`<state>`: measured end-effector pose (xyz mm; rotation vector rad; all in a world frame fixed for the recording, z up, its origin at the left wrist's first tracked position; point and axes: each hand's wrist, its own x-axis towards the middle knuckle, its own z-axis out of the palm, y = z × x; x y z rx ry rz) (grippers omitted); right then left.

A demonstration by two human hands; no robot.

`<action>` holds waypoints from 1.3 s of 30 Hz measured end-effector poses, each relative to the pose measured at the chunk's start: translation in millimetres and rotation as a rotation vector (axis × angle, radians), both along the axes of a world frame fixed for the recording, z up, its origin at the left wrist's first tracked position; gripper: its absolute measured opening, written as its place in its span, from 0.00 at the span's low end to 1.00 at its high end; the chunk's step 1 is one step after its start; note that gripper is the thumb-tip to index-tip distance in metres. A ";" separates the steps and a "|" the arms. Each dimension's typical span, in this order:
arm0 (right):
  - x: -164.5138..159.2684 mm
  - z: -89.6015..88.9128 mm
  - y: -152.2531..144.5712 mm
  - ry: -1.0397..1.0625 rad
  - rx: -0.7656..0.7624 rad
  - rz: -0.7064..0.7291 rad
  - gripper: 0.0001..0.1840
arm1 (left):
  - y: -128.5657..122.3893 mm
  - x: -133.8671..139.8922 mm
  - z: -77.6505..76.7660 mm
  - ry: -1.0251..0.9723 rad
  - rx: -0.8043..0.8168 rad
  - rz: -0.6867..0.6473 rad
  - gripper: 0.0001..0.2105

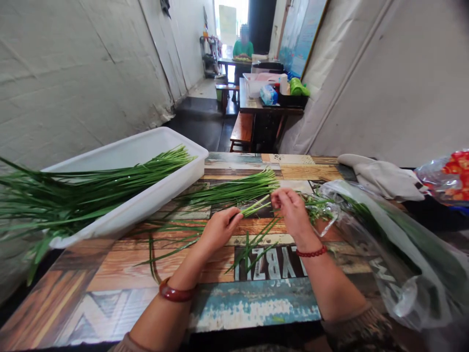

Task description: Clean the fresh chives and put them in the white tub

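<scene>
My left hand (pixel 220 227) is closed round a few garlic chives (pixel 255 207), their pale ends pointing right. At those ends the fingertips of my right hand (pixel 292 213) are pinched together; the exact contact is partly hidden. Just beyond both hands, a bunch of garlic chives (pixel 234 189) lies on the patterned wooden table (pixel 256 305). Loose green blades (pixel 258 252) are scattered below and left of my hands. Beside my right hand sits a small heap of trimmings (pixel 317 208).
A white plastic tub (pixel 142 142) on the left holds long chives (pixel 120 188) hanging over its side. To the right lies a clear plastic bag (pixel 410 234) with greens inside, near a pale cloth (pixel 381 176). Farther back are a cluttered table (pixel 271 108) and a seated person (pixel 243 48).
</scene>
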<state>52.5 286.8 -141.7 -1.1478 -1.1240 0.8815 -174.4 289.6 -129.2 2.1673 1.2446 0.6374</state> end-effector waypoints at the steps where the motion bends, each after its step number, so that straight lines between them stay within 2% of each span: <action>1: 2.8 -0.2 1.1 0.060 0.009 -0.061 0.13 | 0.7 -0.7 -0.4 -0.005 -0.001 0.016 0.14; 3: 9.3 1.2 1.6 0.090 0.022 -0.083 0.16 | 1.5 -1.8 -0.5 -0.020 -0.004 0.038 0.14; 4: 12.3 2.8 1.0 0.035 0.028 -0.034 0.17 | 1.7 -2.2 -0.6 -0.030 -0.007 0.044 0.14; 6: 16.4 6.6 -1.5 -0.179 0.052 0.160 0.18 | 1.8 -2.7 -1.0 -0.045 -0.012 0.057 0.14; 8: 17.3 9.8 -4.5 -0.429 0.080 0.359 0.11 | 1.4 -2.9 -1.9 -0.042 -0.011 0.075 0.13; 9: 16.9 10.7 -5.4 -0.526 0.094 0.402 0.06 | 1.0 -2.9 -2.3 -0.030 -0.008 0.085 0.13; 11: 15.5 11.1 -5.7 -0.629 0.113 0.330 0.03 | -0.1 -2.5 -2.6 0.016 -0.001 0.107 0.12; 13: 14.6 10.4 -4.3 -0.639 0.132 0.127 0.03 | -1.4 -1.8 -1.9 0.070 0.005 0.117 0.11; 15: 13.8 10.1 -2.7 -0.615 0.184 -0.004 0.06 | -2.8 -0.9 -0.2 0.114 0.015 0.109 0.11; 17: 11.8 10.5 -2.3 -0.620 0.266 -0.001 0.07 | -4.1 0.0 2.1 0.149 0.031 0.090 0.10; 19: 8.0 10.7 -3.0 -0.681 0.339 0.075 0.07 | -5.2 0.8 4.3 0.171 0.042 0.068 0.11; 23: -1.2 7.9 -4.1 -0.798 0.367 0.159 0.05 | -7.0 2.5 6.4 0.191 0.058 0.009 0.11; 26: -8.2 5.4 -4.5 -0.696 0.351 0.186 0.04 | -7.4 3.0 5.6 0.177 0.061 -0.008 0.11; 30: -20.6 2.0 -6.5 -0.388 0.259 0.196 0.05 | -7.1 3.1 4.7 0.139 0.048 -0.014 0.11; 35: -24.6 -6.8 -3.0 -0.017 0.019 0.068 0.08 | -6.5 3.5 4.6 0.156 0.035 0.014 0.12; 39: -6.2 -5.7 5.1 0.243 -0.030 -0.035 0.13 | -2.8 0.6 -0.5 0.158 0.033 0.039 0.13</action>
